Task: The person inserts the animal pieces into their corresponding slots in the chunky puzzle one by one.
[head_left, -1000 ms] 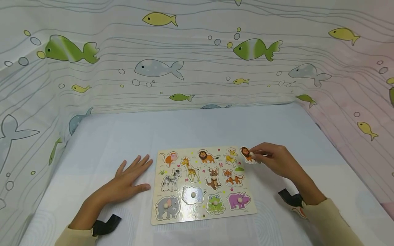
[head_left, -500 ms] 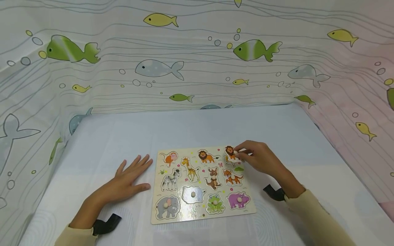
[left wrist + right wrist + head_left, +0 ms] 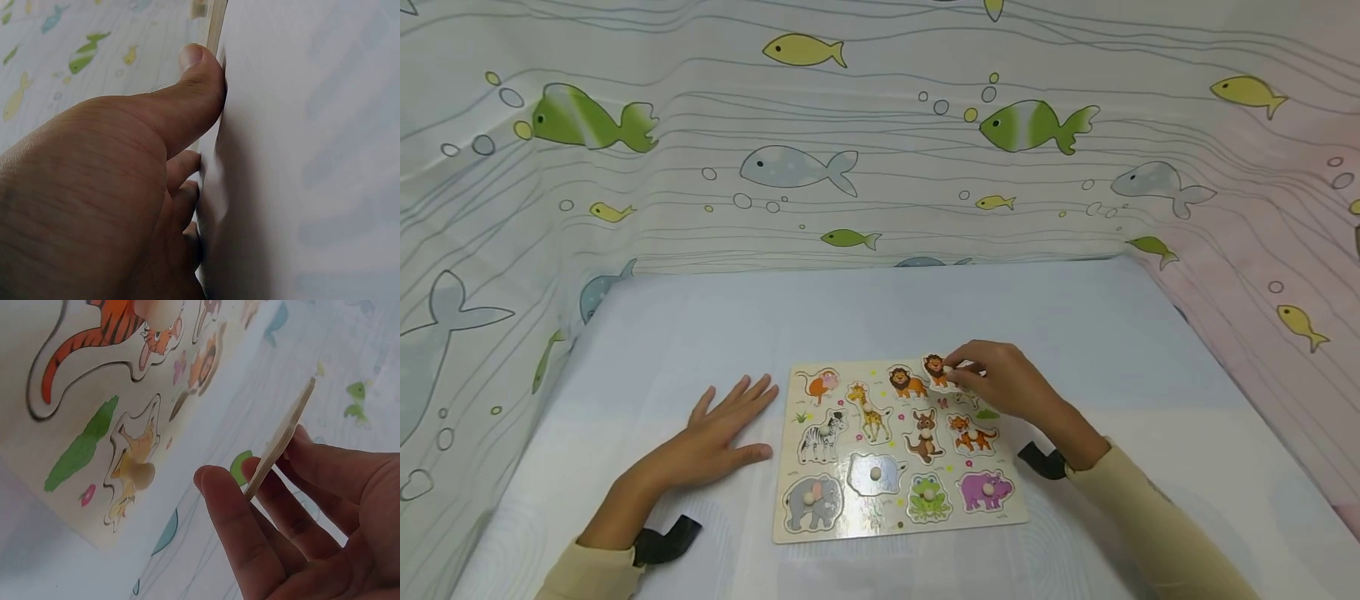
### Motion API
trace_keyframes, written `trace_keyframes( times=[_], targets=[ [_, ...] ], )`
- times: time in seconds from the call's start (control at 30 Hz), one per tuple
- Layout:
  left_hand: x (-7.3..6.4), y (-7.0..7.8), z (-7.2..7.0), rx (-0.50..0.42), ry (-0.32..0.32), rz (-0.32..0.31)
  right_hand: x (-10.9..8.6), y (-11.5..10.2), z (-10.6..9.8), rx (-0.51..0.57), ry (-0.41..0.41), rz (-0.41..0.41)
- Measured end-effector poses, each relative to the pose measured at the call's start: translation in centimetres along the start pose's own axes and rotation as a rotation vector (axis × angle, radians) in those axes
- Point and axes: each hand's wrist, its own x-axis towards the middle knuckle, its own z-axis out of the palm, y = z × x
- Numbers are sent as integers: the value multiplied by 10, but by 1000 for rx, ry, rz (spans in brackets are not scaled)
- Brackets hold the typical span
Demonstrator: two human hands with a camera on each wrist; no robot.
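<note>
In the head view, my right hand [image 3: 1000,379] pinches a lion puzzle piece [image 3: 935,372] above the top right of a wooden animal puzzle board [image 3: 891,527]. The right wrist view shows that piece [image 3: 282,439] edge-on between thumb and fingers, raised off the board. Just left of it on the board is a lion picture [image 3: 907,382] with no visible knob. Partly hidden behind my right hand is the goat piece [image 3: 132,472], seated with its knob. My left hand [image 3: 711,442] lies flat on the table, fingers spread, left of the board.
Seated on the board are several knobbed pieces, such as the elephant [image 3: 812,502], frog [image 3: 929,497], hippo [image 3: 986,491] and zebra [image 3: 822,437]. Glare washes out a grey piece [image 3: 876,475]. The white table [image 3: 730,325] is backed by fish-patterned cloth [image 3: 895,100].
My right hand has carried the lion piece leftward, from beside the board's right edge, across the goat, to near the lion picture. My left hand stays in place; the head view has shifted slightly.
</note>
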Motion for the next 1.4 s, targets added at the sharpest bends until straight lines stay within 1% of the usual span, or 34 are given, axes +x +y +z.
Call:
trace_keyframes(
  times=[0.2, 0.37, 0.6, 0.87, 1.0, 1.07, 1.23, 1.4],
  targets=[
    [-1, 2, -1, -15, -3, -6, 9, -5, 8, 4, -22, -18],
    [-2, 3, -2, -17, 9, 4, 15, -7, 14, -15, -40, 2],
    [0, 1, 0, -9, -3, -4, 21, -7, 20, -45, -32, -35],
    [1, 0, 0, -6, 1, -1, 25, -7, 24, -19, -48, -26],
    [-1, 1, 0, -11, 11, 3, 27, -6, 28, -13, -62, 8],
    [-1, 2, 0, -13, 13, 6, 28, -5, 30, -21, -68, 11],
    [-2, 2, -1, -16, 9, 3, 29, -5, 33, -41, -75, -32],
    [-2, 3, -2, -15, 8, -1, 32, -4, 37, -53, -73, -51]
  ],
)
